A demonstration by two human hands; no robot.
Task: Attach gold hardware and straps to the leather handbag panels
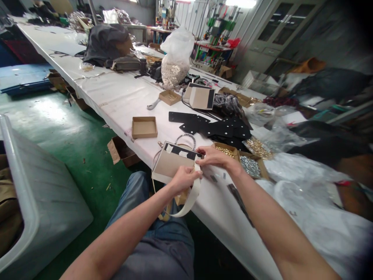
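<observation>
A small handbag with a beige face and a black band along its upper edge lies at the table's front edge, partly over my lap. White pieces stick to the black band, and a round handle rises behind it. My left hand is closed on a white strip of tape, which curves down in a loop below the bag. My right hand pinches the upper end of this strip at the bag's right corner. What lies under the fingertips is partly hidden.
Black pieces with metal studs lie beyond the bag. A cardboard tray stands to the left; boxes of gold fittings and silver fittings are at the right. Another beige bag lies farther back. A large white bin stands on the left.
</observation>
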